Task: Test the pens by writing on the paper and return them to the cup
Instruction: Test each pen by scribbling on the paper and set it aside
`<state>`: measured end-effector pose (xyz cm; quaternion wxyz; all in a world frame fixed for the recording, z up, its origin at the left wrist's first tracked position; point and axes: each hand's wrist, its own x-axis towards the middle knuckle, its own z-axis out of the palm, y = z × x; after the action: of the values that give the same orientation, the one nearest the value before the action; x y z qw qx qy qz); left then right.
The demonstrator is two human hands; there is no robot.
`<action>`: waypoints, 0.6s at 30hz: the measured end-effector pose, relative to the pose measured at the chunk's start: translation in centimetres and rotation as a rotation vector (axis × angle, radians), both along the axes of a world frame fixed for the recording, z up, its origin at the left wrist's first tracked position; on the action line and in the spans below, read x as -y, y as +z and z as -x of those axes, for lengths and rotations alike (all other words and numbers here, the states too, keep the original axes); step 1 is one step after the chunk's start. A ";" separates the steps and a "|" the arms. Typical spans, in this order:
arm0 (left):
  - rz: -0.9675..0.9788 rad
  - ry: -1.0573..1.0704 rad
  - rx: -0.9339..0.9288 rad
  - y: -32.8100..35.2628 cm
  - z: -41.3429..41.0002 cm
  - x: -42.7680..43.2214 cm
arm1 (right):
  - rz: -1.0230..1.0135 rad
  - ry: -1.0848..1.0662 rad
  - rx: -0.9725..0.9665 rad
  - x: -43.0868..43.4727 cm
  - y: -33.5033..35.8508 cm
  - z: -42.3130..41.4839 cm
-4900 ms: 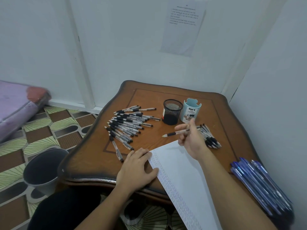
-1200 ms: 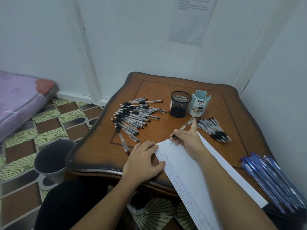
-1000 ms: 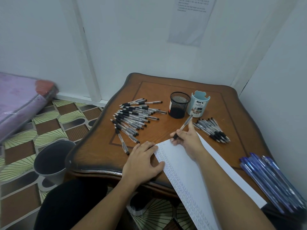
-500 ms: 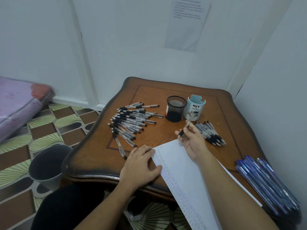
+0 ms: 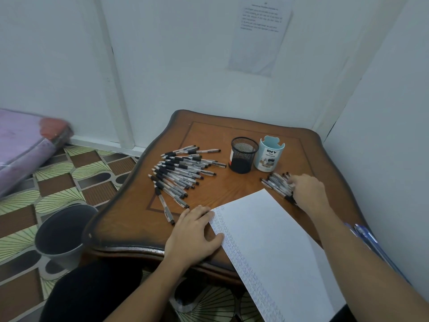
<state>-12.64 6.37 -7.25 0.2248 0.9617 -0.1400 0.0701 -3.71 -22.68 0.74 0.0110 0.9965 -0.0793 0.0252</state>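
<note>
A white paper (image 5: 274,247) with rows of small pen marks along its left edge lies on the wooden table (image 5: 139,217). My left hand (image 5: 195,235) rests flat on the paper's near left corner. My right hand (image 5: 306,191) lies knuckles up on a small pile of black pens (image 5: 276,182) at the right, fingertips down among them; whether it holds one is hidden. A large fan of black pens (image 5: 181,173) lies to the left. A black mesh cup (image 5: 243,154) and a pale blue DIY cup (image 5: 269,154) stand side by side at the back.
Several blue pens (image 5: 366,238) lie at the table's right edge beside the wall. A dark bucket (image 5: 62,233) stands on the patterned floor to the left of the table. A rolled purple mattress (image 5: 23,145) lies at the far left.
My right hand wrote at the paper's top with a pen, lifted it, then moved right and down onto the small pile. My left hand stayed on the paper.
</note>
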 end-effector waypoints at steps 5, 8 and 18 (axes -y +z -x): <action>0.013 -0.002 0.012 0.1 0.2 0.0 | 0.044 -0.014 0.084 -0.1 -1.3 0.0; 0.010 0.002 0.012 0.1 0.1 0.0 | -0.035 0.067 0.192 -1.2 -1.8 -0.6; -0.001 -0.001 0.005 0.2 0.2 0.0 | -0.581 0.314 -0.137 -13.6 -3.0 -4.9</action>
<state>-12.80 6.40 -7.08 0.2241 0.9616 -0.1412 0.0723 1.22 -9.04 -2.30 -0.2724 0.9573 0.0722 -0.0641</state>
